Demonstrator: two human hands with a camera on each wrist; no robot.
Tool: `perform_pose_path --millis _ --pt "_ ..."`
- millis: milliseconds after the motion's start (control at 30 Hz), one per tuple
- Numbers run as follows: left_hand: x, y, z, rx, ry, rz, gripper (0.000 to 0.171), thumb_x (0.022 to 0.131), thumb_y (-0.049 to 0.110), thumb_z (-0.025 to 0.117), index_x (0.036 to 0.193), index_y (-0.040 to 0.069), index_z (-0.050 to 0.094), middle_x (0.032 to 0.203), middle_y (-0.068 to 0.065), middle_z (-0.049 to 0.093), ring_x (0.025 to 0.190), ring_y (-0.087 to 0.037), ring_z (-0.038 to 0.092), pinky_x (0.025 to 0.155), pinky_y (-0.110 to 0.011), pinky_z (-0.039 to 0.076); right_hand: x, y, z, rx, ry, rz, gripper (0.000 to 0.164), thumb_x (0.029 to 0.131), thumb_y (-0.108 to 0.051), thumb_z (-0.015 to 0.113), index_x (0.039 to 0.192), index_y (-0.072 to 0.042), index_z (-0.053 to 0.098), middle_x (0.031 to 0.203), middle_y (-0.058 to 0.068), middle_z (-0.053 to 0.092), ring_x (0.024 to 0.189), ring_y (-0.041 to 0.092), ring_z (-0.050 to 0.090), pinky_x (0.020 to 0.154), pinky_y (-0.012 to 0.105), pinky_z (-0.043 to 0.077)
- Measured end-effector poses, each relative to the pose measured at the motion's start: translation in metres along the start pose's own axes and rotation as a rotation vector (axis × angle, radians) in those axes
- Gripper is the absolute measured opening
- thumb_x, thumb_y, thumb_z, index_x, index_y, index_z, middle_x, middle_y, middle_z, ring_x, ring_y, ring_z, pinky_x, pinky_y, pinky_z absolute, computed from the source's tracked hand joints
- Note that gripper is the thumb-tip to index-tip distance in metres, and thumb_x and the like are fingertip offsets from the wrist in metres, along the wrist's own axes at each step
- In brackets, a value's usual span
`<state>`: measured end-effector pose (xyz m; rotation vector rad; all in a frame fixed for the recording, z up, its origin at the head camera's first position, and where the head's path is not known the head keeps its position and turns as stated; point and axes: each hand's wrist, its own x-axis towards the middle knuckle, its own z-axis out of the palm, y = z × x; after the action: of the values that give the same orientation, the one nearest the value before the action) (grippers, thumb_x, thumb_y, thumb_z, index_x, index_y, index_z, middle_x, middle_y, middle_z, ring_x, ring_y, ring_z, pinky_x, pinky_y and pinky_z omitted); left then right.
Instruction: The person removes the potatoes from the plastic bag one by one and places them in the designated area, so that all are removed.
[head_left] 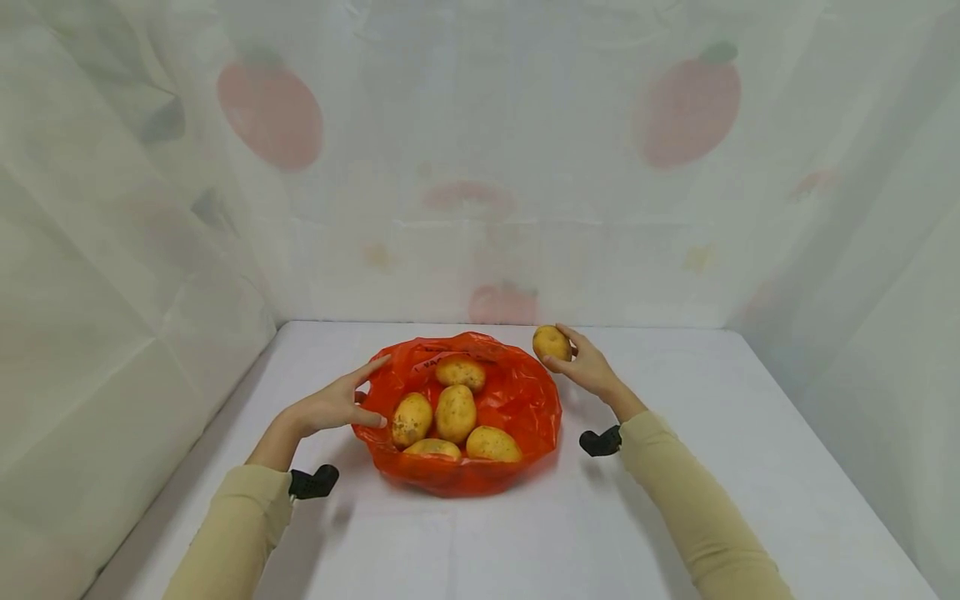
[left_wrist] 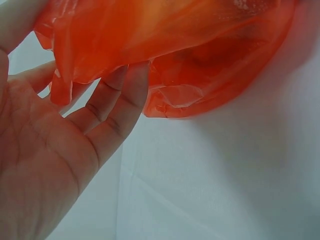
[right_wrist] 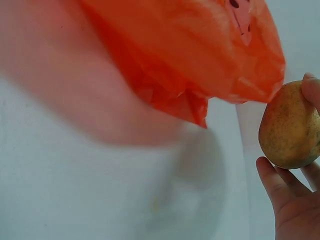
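A red plastic bag [head_left: 536, 400] lies wide-mouthed on the table with several potatoes [head_left: 456, 414] inside. At its left rim is my left hand [head_left: 333, 407], thumb and index finger spread apart. The thumb tip reaches over the rim, while in the left wrist view the other fingers [left_wrist: 122, 107] touch the outside of the bag [left_wrist: 200, 55], partly hidden by it. Beyond the bag's right rim, my right hand [head_left: 592, 367] holds a single potato [head_left: 551, 343] raised above the table. The right wrist view has this potato [right_wrist: 289, 127] between thumb and fingers, beside the bag's edge.
The white-covered table [head_left: 675, 417] meets a pale fruit-print sheet [head_left: 585, 208] at the back. More sheeting [head_left: 97, 333] hangs along the left side and the right. Small black devices [head_left: 315, 482] are worn at both wrists.
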<state>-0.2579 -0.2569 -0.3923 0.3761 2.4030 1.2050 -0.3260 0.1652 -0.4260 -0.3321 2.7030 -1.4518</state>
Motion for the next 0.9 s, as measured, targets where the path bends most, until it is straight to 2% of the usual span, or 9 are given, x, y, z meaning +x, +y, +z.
perform_pose_path --millis 267,600,900 --pt "0.000 0.001 0.000 0.006 0.004 -0.005 0.093 0.078 0.025 0.073 0.148 0.031 0.012 0.152 -0.011 0.013 0.123 -0.040 0.039 0.090 -0.050 0.046 0.003 0.013 0.006 -0.004 0.023 0.013 0.075 0.083 -0.035 0.066 0.145 -0.016 0.028 0.146 0.015 0.030 0.125 0.040 0.038 0.097 0.050 0.040" --pt "0.001 0.000 0.001 0.018 0.002 0.000 0.093 0.078 0.026 0.073 0.148 0.031 0.012 0.152 -0.010 0.013 0.122 -0.038 0.041 0.091 -0.050 0.045 0.006 0.018 0.010 -0.026 0.023 -0.002 0.071 0.085 -0.025 0.064 0.144 -0.007 0.029 0.143 0.020 0.033 0.124 0.036 0.038 0.100 0.049 0.038" --pt "0.000 0.001 0.000 0.013 0.002 0.001 0.092 0.078 0.025 0.072 0.148 0.030 0.012 0.152 -0.010 0.012 0.126 -0.043 0.036 0.093 -0.052 0.043 0.010 0.022 0.012 -0.065 0.015 -0.024 0.069 0.085 -0.019 0.063 0.142 -0.002 0.030 0.140 0.022 0.037 0.122 0.036 0.039 0.101 0.049 0.036"
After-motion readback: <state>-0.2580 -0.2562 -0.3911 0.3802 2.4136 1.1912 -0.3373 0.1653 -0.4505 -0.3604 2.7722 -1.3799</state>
